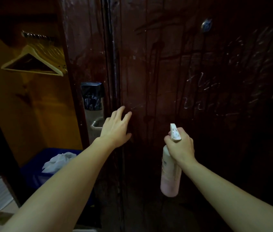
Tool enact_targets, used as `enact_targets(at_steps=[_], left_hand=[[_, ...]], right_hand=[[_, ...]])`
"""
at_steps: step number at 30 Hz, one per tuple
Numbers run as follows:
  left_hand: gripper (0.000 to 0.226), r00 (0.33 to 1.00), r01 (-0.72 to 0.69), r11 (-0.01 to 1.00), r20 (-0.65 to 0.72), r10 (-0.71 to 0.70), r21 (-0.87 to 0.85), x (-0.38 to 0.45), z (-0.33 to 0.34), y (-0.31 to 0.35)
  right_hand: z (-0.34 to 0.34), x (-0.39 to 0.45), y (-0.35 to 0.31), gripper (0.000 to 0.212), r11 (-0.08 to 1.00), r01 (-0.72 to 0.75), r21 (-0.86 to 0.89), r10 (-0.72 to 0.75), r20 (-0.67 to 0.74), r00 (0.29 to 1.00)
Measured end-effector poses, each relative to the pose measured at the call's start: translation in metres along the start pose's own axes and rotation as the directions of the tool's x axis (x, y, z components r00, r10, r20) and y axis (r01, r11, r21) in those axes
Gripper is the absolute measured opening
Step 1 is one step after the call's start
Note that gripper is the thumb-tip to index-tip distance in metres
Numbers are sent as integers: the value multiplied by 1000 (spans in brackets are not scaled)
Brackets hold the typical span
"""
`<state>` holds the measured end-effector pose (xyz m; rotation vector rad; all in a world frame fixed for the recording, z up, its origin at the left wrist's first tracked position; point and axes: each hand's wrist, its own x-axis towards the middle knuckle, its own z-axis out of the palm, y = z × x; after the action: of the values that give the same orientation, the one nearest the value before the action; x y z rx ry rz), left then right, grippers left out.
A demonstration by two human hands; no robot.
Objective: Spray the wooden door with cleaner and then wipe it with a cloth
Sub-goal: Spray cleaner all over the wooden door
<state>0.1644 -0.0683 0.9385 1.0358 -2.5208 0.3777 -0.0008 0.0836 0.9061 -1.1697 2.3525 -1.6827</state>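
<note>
Pink spray bottle (170, 173) gripped in right hand (181, 146), dark scratched streaked door (174, 67)

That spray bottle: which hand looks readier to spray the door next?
The right hand. It already grips the spray bottle by its neck, nozzle up and facing the door. The left hand is open, fingers spread by the door, holding nothing.

— How is the light?
— Dim. The wooden door (165, 72) goes almost black toward 3 o'clock; the warmest patch sits at 9 o'clock.
— Sharpness?
— Soft overall, grainy in the shadows. Wide-angle bending at the edges, with dark corners.
</note>
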Motion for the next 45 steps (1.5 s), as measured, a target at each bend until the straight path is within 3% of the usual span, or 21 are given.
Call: enact_targets(at_steps=[6, 13, 20, 27, 33, 40, 45], left_hand=[[97, 996, -11, 999, 88, 8, 34, 20, 2, 23], [96, 996, 56, 998, 62, -57, 20, 24, 12, 38], [89, 995, 95, 995, 39, -94, -18, 27, 10, 49], [84, 1000, -1, 998, -18, 2, 57, 39, 5, 74], [73, 997, -17, 998, -69, 21, 57, 52, 1, 100], [62, 988, -101, 986, -103, 115, 135, 68, -2, 123], [62, 974, -170, 968, -117, 193, 182, 81, -11, 145]], right_hand=[[-22, 6, 9, 12, 996, -3, -89, 3, -5, 1000], [-47, 17, 25, 7, 999, -22, 29, 24, -56, 998], [-63, 24, 33, 17, 998, -38, -50, 34, -81, 996], [-85, 33, 45, 9, 997, -65, 27, 67, -81, 994], [-110, 41, 55, 11, 995, -64, -78, 56, -100, 993], [-143, 55, 67, 5, 997, -71, 9, 72, -47, 996], [-160, 60, 74, 17, 996, -41, -83, 35, -77, 996]])
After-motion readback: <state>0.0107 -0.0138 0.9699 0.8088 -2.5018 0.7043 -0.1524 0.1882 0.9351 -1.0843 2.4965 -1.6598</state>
